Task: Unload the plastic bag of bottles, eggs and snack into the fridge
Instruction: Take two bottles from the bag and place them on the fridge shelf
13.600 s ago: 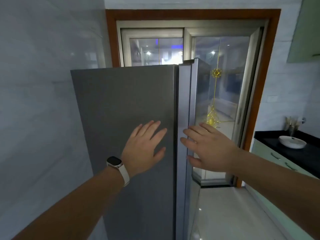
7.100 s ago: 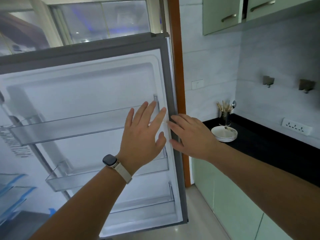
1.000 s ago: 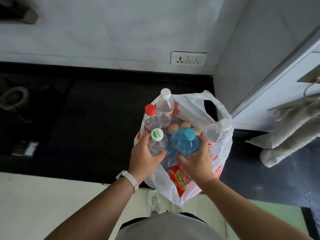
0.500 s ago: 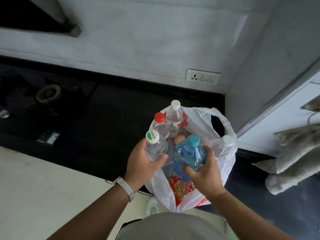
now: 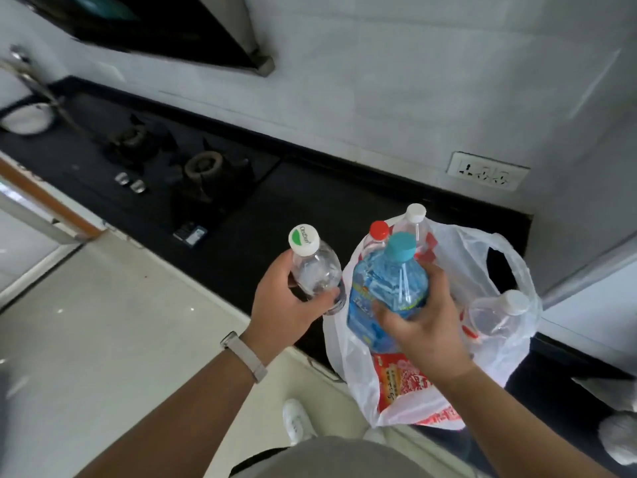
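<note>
Lifted since half a second ago, the clear bottle (image 5: 317, 274) now sits left of the plastic bag (image 5: 482, 257), gripped by the left hand (image 5: 286, 305). Right hand (image 5: 424, 326) fingers curl round the blue bottle (image 5: 386, 288) over the bag's mouth. Red-capped bottle (image 5: 379, 230) and snack packet (image 5: 403, 377) remain inside, on the black counter (image 5: 310, 201).

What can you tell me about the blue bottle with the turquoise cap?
The blue bottle is blue-tinted clear plastic with a turquoise cap, closed, and a printed blue label. It stands nearly upright at the mouth of the white plastic bag. The right hand grips its body; the clear bottle in the left hand is close beside it.
</note>
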A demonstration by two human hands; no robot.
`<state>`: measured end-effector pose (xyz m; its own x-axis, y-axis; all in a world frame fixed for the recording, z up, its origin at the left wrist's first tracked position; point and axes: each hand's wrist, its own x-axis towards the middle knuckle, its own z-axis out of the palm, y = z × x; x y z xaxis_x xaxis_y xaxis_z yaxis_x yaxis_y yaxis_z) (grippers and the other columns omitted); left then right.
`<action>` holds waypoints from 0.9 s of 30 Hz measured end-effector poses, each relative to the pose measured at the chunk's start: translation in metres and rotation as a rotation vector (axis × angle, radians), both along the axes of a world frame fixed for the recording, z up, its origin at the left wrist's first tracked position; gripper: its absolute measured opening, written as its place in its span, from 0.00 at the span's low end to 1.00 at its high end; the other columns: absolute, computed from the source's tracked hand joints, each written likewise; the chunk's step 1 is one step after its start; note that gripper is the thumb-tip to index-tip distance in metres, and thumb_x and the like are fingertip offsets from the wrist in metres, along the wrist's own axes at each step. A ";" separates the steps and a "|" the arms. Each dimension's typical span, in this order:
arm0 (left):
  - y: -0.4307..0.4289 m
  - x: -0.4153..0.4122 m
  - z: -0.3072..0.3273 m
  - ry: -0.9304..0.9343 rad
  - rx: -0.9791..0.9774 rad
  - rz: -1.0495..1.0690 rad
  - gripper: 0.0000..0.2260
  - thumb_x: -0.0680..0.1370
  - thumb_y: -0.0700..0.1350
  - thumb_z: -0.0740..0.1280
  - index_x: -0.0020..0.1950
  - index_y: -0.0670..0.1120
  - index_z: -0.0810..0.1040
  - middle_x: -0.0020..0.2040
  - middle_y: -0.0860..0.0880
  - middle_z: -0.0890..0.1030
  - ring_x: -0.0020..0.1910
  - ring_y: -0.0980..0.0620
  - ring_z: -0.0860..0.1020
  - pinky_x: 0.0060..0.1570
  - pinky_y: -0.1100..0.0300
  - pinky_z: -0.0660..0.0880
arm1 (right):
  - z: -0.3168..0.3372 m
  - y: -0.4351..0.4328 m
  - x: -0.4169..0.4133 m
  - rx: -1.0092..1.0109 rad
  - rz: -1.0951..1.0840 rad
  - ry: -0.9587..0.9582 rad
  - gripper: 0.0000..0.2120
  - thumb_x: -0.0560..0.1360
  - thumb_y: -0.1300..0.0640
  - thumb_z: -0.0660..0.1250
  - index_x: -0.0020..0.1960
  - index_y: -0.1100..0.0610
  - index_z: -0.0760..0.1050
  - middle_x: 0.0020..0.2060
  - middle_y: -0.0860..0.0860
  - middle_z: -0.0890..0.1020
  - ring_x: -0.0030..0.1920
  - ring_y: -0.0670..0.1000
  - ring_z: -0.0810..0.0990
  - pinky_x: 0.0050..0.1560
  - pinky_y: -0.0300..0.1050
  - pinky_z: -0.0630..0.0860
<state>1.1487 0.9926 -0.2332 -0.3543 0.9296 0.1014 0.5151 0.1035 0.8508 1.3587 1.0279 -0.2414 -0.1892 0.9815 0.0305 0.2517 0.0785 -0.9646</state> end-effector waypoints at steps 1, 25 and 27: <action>-0.005 -0.009 0.003 0.006 0.010 0.022 0.27 0.66 0.50 0.79 0.61 0.61 0.72 0.57 0.60 0.79 0.58 0.60 0.78 0.57 0.59 0.78 | 0.003 -0.001 -0.007 0.001 0.025 0.012 0.31 0.66 0.51 0.79 0.61 0.40 0.65 0.56 0.40 0.77 0.57 0.40 0.79 0.55 0.44 0.80; -0.222 -0.338 0.010 -0.125 0.170 0.533 0.23 0.60 0.60 0.75 0.53 0.66 0.73 0.50 0.64 0.80 0.49 0.65 0.79 0.49 0.69 0.75 | 0.033 -0.117 -0.390 0.130 0.514 -0.083 0.28 0.64 0.55 0.79 0.55 0.42 0.67 0.48 0.43 0.77 0.49 0.37 0.78 0.48 0.36 0.77; -0.246 -0.360 0.015 -0.113 0.188 0.604 0.24 0.61 0.58 0.76 0.53 0.65 0.73 0.49 0.66 0.80 0.49 0.66 0.79 0.47 0.72 0.74 | 0.037 -0.131 -0.422 0.138 0.590 -0.068 0.27 0.63 0.53 0.79 0.53 0.40 0.67 0.48 0.42 0.77 0.49 0.37 0.78 0.48 0.38 0.77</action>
